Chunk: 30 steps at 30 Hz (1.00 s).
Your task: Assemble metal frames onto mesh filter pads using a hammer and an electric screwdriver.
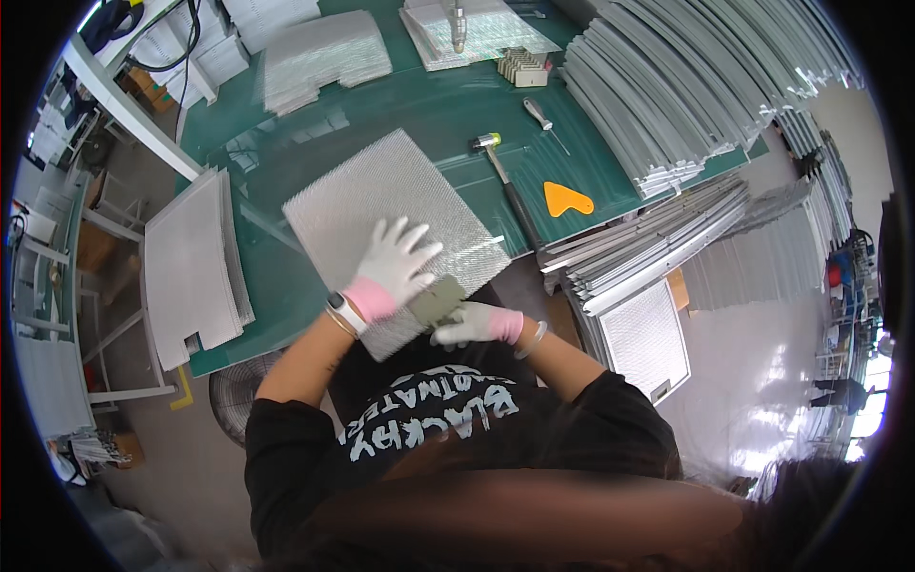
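Note:
A silvery mesh sheet [367, 205] lies slantwise on the green table, its near corner jutting past the front edge toward my body. My left hand [391, 267], in a white glove with a pink cuff, rests on the sheet with fingers spread. At the sheet's near right edge is a flat grey-green rectangular piece [437, 300]. My right hand [472, 325], gloved the same way, grips this piece from its near side; some of its fingers are hidden.
Right of the sheet lie a mallet [505, 181], an orange scraper [567, 199] and a screwdriver [538, 114]. Stacked framed panels [658, 95] fill the table's right side. More mesh sheets [324, 59] lie at the back; white panels [195, 267] lean at the left edge.

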Each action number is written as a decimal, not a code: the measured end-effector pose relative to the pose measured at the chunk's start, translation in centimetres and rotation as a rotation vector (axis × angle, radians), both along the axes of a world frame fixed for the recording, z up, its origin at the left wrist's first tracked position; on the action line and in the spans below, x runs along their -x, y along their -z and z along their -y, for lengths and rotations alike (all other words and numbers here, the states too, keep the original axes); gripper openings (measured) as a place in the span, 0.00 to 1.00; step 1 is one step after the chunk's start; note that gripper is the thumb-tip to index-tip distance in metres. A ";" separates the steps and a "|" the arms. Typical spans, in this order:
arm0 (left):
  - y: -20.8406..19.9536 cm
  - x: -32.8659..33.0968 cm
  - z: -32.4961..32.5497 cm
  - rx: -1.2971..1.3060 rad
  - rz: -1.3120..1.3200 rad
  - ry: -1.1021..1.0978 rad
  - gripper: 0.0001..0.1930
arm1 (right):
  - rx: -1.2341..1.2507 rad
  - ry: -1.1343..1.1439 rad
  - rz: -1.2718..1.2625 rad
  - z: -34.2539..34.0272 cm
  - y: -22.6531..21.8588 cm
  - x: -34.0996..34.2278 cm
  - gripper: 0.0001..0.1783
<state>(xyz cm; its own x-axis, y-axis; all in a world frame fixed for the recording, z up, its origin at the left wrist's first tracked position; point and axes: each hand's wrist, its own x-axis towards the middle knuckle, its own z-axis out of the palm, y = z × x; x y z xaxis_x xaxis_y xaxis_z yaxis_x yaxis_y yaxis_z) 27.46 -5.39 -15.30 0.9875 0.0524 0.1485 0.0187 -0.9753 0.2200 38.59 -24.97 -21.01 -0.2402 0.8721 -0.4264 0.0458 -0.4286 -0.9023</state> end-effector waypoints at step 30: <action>-1.4 11.3 2.9 1.722 0.871 -0.040 0.24 | -0.474 0.622 0.184 3.0 -4.3 1.4 0.13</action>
<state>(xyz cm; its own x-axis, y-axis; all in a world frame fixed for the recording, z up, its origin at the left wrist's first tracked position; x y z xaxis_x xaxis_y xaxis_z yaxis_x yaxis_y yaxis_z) 16.15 -8.27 -13.93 0.6762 0.6746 0.2961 -0.5967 0.2658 0.7572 37.21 -27.92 -16.71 0.3877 0.9210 0.0373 0.0905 0.0023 -0.9959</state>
